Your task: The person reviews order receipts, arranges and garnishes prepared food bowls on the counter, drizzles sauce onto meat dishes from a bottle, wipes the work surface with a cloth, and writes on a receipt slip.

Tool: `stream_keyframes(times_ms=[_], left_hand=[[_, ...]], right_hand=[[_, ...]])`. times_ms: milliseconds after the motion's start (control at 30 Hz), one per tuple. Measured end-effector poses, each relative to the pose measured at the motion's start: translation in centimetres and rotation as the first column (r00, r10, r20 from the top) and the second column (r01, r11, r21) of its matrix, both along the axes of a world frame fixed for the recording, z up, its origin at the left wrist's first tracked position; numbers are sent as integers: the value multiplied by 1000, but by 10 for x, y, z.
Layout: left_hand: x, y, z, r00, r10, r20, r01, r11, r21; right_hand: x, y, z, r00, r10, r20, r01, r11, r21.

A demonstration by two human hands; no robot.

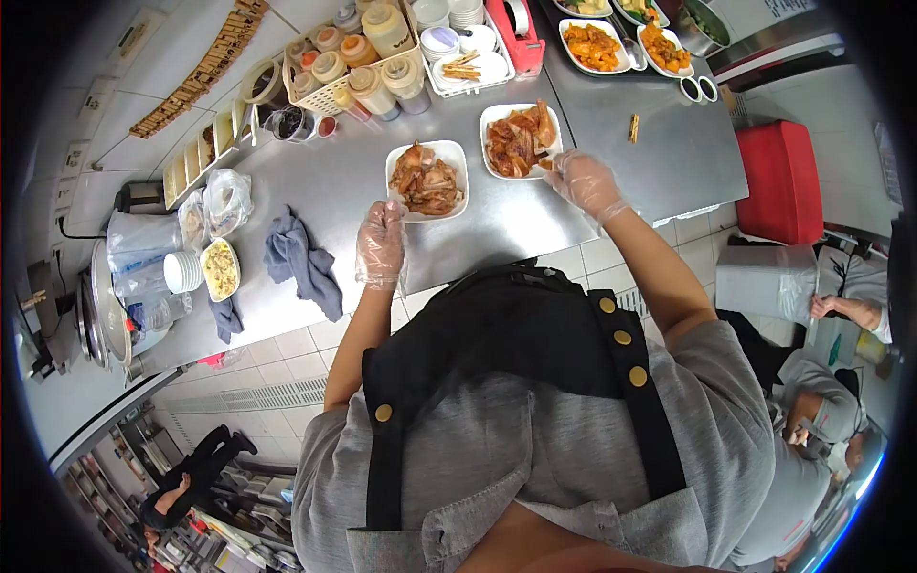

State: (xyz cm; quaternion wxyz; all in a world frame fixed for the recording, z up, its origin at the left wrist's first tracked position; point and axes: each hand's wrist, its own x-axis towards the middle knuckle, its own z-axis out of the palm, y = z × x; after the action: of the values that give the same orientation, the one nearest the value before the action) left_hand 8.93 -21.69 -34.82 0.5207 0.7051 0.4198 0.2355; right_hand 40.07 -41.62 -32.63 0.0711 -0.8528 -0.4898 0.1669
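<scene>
Two white square dishes of browned, cut-up chicken lie on the steel counter. My left hand (382,241), in a clear plastic glove, has its fingers closed at the lower left corner of the left dish (462,191). Chicken pieces (426,181) are heaped in that dish. At the right edge of the other dish (489,113), my gloved right hand (585,183) pinches a small brown piece of chicken (546,164). The remaining chicken (516,141) lies to the left of those fingertips.
Sauce bottles (368,86) fill a basket at the back, beside a basket of small white dishes (458,48). A grey cloth (298,258) and an oval dish of yellow food (221,270) lie left. Orange food plates (592,48) stand back right. Other people (812,411) are behind.
</scene>
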Motion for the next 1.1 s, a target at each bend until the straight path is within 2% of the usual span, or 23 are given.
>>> stream_keyframes(times_ms=[33,67,100,133,200,233,300,333,400,433,500,533,567,633,733,767,833,867,900,967,1000,1067,1100], left_hand=[[-2,3,-3,998,1,-63,6,994,112],[-4,5,-7,992,9,-128,20,975,219],[-4,7,-11,992,15,-128,14,975,221],[-4,10,-18,995,95,-5,-92,979,179],[-7,22,-38,960,259,110,-269,959,89],[-3,24,-33,959,262,110,-272,958,92],[11,29,-17,988,148,34,-150,924,350],[24,38,-31,989,73,130,-107,956,274],[74,38,-3,995,-89,54,73,967,242],[103,51,-28,970,-202,135,140,919,368],[150,54,-26,937,-347,-37,318,804,502],[173,47,4,896,-354,-269,443,757,481],[189,46,-1,898,-351,-264,439,751,493],[217,48,-14,753,-427,-500,624,704,338],[231,52,-15,651,-370,-663,685,663,303],[225,52,-4,654,-354,-668,676,670,306],[204,47,15,957,-156,-246,269,798,539],[197,55,12,997,-72,3,59,840,539],[188,61,9,997,-72,2,59,834,548],[175,68,11,919,331,215,-392,829,399],[177,74,13,921,321,220,-386,829,406],[184,78,28,965,195,177,-256,532,807],[188,79,37,967,178,182,-250,535,807]], right_hand=[[1,-2,-5,1000,6,3,-6,1000,4],[0,-6,-15,999,49,-5,-48,988,148],[2,-8,-24,996,94,-9,-87,953,289],[3,-9,-29,995,100,-10,-93,952,292],[6,-8,-33,953,-83,-292,221,847,484],[7,-5,-31,953,-79,-292,219,846,486],[12,3,-23,814,-402,-420,547,774,320],[21,5,-43,814,-401,-421,547,771,325],[47,9,-102,828,-330,-454,494,813,310],[46,14,-90,828,-329,-454,496,809,316],[38,23,-55,642,-392,-659,557,829,49],[37,22,-57,646,-387,-657,557,828,60],[35,22,-60,638,-329,-696,547,830,109],[38,23,-61,636,-256,-728,532,828,174],[33,17,-59,577,-207,-790,506,850,147],[34,14,-60,562,-209,-801,518,844,143],[32,3,-51,486,-235,-842,567,818,99],[32,-2,-39,423,-258,-869,602,796,56],[36,-12,-54,530,-255,-809,631,756,174],[37,-28,-58,624,-262,-736,646,703,298],[38,-37,-48,636,-327,-699,675,675,298],[41,-48,-43,636,-402,-659,714,632,303],[47,-54,-46,608,-413,-678,745,591,309]])
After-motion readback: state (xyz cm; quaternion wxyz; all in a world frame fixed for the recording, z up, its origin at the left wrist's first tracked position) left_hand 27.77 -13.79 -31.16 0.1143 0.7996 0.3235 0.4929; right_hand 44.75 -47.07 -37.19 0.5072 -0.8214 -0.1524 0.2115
